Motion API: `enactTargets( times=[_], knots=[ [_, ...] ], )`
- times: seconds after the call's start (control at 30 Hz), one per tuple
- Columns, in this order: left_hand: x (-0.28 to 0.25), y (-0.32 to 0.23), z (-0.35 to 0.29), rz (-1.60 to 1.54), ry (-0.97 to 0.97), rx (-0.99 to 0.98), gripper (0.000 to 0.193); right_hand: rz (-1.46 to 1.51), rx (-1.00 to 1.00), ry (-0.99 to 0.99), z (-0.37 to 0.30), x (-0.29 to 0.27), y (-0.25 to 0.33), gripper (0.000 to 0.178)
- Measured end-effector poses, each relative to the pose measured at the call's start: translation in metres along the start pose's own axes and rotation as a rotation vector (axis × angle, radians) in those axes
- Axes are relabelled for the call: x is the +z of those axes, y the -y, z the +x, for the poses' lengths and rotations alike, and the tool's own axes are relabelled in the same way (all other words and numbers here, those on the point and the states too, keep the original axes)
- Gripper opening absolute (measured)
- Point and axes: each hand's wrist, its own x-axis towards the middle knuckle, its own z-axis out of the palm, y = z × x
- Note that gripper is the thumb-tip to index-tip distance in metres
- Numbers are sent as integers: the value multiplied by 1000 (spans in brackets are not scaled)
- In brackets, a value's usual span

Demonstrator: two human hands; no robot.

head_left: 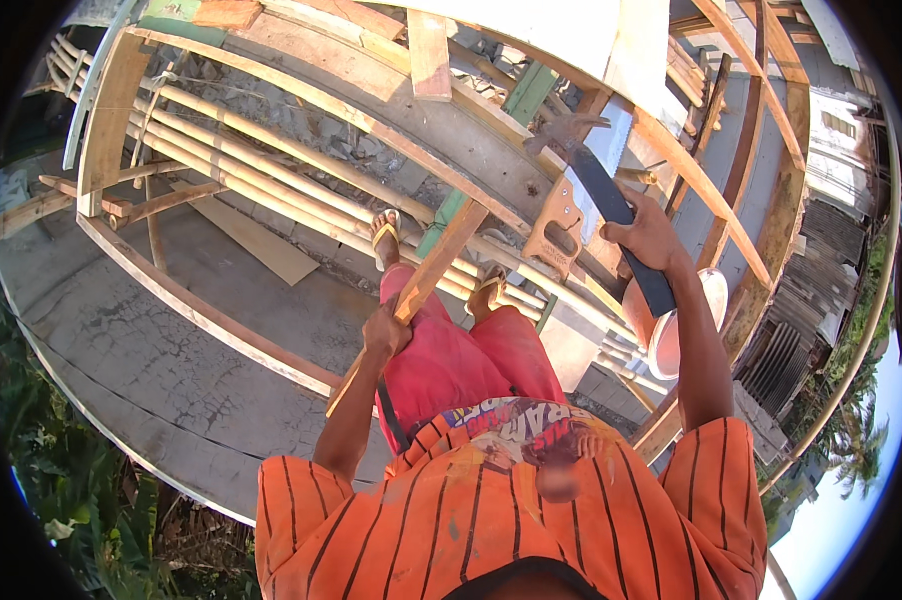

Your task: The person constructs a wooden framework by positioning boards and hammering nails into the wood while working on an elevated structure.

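- Head view looks straight down on a person in an orange striped shirt (491, 520) and red shorts (471, 365), standing among the timbers of a wooden frame (711, 190).
- The left hand (384, 332) has its fingers wrapped around a wooden batten (426, 285), gripping it near the middle of its length.
- That batten runs at a slant, from beside the left hip up toward a green post (441, 225) ahead of the feet.
- The right hand (646, 238) is raised out to the right, fingers closed tight on the dark handle of a long blade (611, 205).
- The dark handle end sticks out below the fist; the blade points up and to the left, toward a claw hammer (566, 130) resting on the frame.
- A handsaw (571, 205) with a wooden grip hangs just left of the blade, close to the right hand.
- Both feet, in sandals (386, 235), rest on a bundle of pale bamboo poles (271, 170) lying across the frame.
- A pale round bowl (686, 330) sits below the right forearm.
- Cracked concrete (141, 330) spreads out underneath, with greenery at the left edge.
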Motion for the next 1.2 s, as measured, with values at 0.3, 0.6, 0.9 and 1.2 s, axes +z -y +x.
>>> enactTargets(
  times=[0.3,0.6,0.9,1.2],
  knots=[
    [-8,-1,-4,-26,43,51,61,-272,53,-223,20,58,-15,69],
    [-1,17,-1,38,13,62,70,816,38,251,-51,98,-75,25],
    [47,-92,-140,-566,-496,341,41,1326,-152,638,-131,134,-96,29],
    [123,-176,-213,-833,-576,717,17,1308,-122,762,-151,156,-124,30]
  ],
)
